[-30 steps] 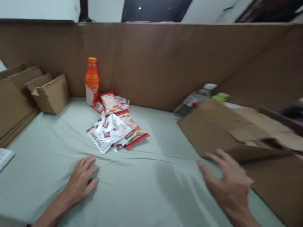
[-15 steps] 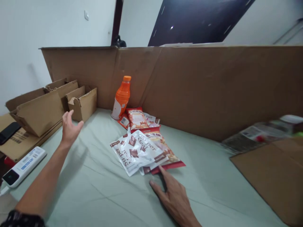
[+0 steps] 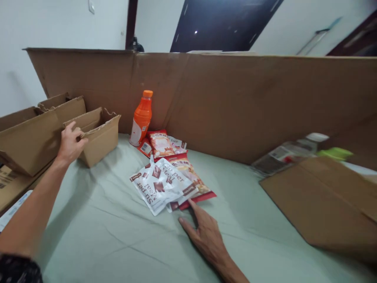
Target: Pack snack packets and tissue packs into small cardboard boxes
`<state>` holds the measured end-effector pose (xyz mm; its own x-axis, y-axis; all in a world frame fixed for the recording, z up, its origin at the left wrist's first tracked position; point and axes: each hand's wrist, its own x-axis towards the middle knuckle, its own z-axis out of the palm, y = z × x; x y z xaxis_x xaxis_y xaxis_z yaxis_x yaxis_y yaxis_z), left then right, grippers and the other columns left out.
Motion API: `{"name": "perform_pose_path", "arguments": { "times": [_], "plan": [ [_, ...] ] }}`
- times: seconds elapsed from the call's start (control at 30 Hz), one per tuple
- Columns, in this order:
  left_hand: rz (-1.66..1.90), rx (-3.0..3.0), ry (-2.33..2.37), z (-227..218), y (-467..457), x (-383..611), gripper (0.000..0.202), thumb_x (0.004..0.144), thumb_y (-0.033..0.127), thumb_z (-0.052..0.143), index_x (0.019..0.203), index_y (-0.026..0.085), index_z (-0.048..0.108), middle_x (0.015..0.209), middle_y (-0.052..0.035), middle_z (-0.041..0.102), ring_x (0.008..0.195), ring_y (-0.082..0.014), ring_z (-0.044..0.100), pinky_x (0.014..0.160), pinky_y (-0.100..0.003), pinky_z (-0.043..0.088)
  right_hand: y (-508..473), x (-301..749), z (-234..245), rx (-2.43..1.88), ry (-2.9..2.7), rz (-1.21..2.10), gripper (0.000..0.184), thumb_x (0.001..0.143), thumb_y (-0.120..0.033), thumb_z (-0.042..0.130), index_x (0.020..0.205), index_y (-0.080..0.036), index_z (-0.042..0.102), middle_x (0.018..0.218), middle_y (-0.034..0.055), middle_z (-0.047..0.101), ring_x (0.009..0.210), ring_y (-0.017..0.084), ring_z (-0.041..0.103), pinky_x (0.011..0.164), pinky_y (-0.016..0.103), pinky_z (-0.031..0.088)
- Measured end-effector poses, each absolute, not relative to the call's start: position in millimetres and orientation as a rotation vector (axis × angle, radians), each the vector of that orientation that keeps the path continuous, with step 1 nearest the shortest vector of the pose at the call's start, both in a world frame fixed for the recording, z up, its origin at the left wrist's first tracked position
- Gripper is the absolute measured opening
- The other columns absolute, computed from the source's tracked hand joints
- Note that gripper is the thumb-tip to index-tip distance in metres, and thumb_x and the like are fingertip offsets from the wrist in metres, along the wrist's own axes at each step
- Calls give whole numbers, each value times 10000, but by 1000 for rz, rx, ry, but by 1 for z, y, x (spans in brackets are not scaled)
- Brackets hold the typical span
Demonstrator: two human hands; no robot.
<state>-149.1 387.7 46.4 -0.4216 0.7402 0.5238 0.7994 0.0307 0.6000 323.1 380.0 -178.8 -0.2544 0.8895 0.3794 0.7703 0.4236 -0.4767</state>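
Note:
At the left, my left hand (image 3: 71,143) is closed on the near corner of a small open-topped cardboard box (image 3: 102,143). My right hand (image 3: 206,232) rests on the cloth with thumb and index finger apart, the index fingertip at the lower edge of a red-edged snack bag (image 3: 196,179). White pouches (image 3: 163,186) lettered "Su-per Meal" lie partly over that bag. Behind them are a smaller red snack bag (image 3: 161,144) and an upright orange bottle (image 3: 142,120).
A larger cardboard box (image 3: 38,135) stands left of the small one. A tall cardboard panel (image 3: 224,106) runs along the back. At the right, a cardboard sheet (image 3: 318,204) lies before a clear plastic bottle (image 3: 282,157) and a green item (image 3: 335,153). Pale green cloth (image 3: 118,243) covers the surface.
My left hand has closed on the small cardboard box, which has come nearer and turned. My right hand stays by the snack bags. The view has shifted right.

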Motion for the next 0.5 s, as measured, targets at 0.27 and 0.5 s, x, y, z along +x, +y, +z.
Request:
{"name": "perform_pose_path", "arguments": {
  "times": [0.27,0.5],
  "plan": [
    [-1756,-2164,-1933,33,214,-131,247,969,408,679,828,214,736,1453,-20,653,1381,-344,590,1156,-576,480,380,305,-150,-1402,-1910,553,694,777,-500,593,1370,-140,616,1314,196,709,1255,386,634,1109,597,431],
    [-1474,-2714,-1778,29,173,-55,148,1001,274,648,909,261,763,1504,-67,606,1359,-284,614,1083,-414,543,364,308,-118,-1323,-1598,874,674,739,-602,626,1253,-172,685,1235,185,739,1157,397,680,1033,570,516]
  ]
}}
